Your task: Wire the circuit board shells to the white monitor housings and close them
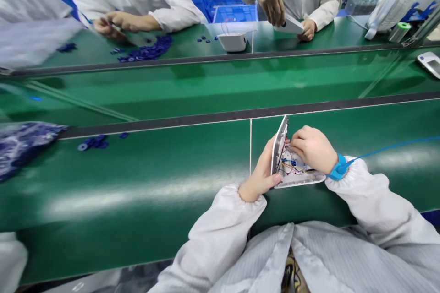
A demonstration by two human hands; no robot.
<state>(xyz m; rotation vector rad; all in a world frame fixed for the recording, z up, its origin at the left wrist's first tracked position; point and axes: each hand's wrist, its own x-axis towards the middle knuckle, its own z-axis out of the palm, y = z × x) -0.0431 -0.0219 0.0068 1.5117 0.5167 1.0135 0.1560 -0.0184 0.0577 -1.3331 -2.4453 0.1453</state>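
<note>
An opened white device housing (pixel 302 178) with coloured wires and a small blue part inside is held above the green bench. My left hand (pixel 263 171) grips its left side, thumb at the lower corner, with one half of the housing standing tilted up along the palm. Over the open interior, my right hand (pixel 311 146) has its fingers bent and close together near the wires at the top; what its fingertips hold, if anything, is hidden. A blue wrist strap (pixel 339 168) with a cord is on my right wrist.
Blue small parts (pixel 94 142) and a filled plastic bag (pixel 25 146) lie at the left. Beyond the green middle strip (pixel 213 87), two people work; one holds a white device (pixel 290 25). A white housing (pixel 233 42) and a blue parts pile (pixel 149 49) are also there.
</note>
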